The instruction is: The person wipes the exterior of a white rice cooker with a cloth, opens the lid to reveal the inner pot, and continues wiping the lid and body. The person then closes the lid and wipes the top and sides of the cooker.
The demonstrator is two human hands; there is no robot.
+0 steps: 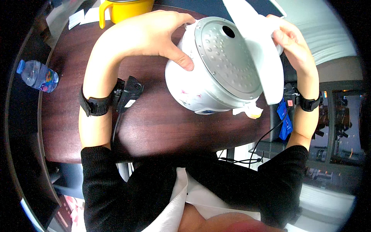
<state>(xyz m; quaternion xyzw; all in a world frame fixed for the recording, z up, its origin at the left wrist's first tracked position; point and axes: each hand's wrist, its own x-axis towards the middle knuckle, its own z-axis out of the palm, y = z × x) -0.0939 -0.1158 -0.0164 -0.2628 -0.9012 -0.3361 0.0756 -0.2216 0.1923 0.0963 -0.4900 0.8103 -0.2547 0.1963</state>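
A white rounded appliance, seemingly a rice cooker (176, 78), is held tilted over the table. Its side bears a printed flower pattern, and a label shows at its lower edge. Facing up and to the right is a dimpled silver metal disc (216, 55), with a dark round hole near its top and small screws around its rim. My left hand (162, 37) grips the wall, thumb on the near side, other fingers mostly hidden behind. With my right hand (295, 43) I hold a long white curved plastic piece (266, 66), which covers the disc's right part.
A yellow pot with a handle (130, 11) and white papers (87, 16) are at the table's far left. A water bottle (37, 76) lies left of the brown wooden table (162, 133). Crumpled white scrap (250, 111) shows beneath the appliance. Black cables (246, 160) hang at right.
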